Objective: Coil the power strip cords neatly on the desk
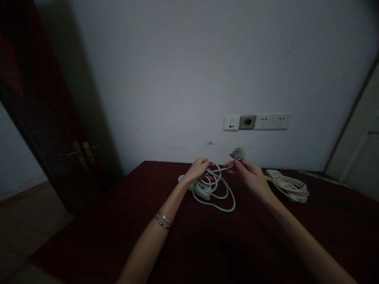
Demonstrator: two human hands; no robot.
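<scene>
- Here's the wall point(166, 79), pale and filling most of my view, with a few dark scuffs low down.
- Below it I've got the table point(133, 236), dark red, its far edge along the wall.
- Over on the left, a dark door point(44, 118) stands at a slant, with a metal handle point(79, 153) on it; a pale door point(358, 150) fills the right edge.
- Left hand point(199, 169) now: fingers curled nearly closed round loops of cord, well over the tabletop's far half.
- Right hand point(251, 174): thumb and fingers pinched together where the cord meets its plug, holding it up; the farther fingers are partly hidden from me.
- The cord point(219, 173) runs between the two hands, loose loops tangled below the left one, the widest swinging out to the right.
- Just right of the right wrist, a second strip point(291, 188) lies on the table near the wall, its own cord coiled over it.
- Under the loops sits the first strip point(204, 194), white, partly covered by cord and left hand.
- On the wall, above and right of the plug, a row of sockets point(271, 122).
- The plug point(238, 153), round and pale, rises from the right fingertips.
- And bracelets point(162, 219), circling the left wrist.
</scene>
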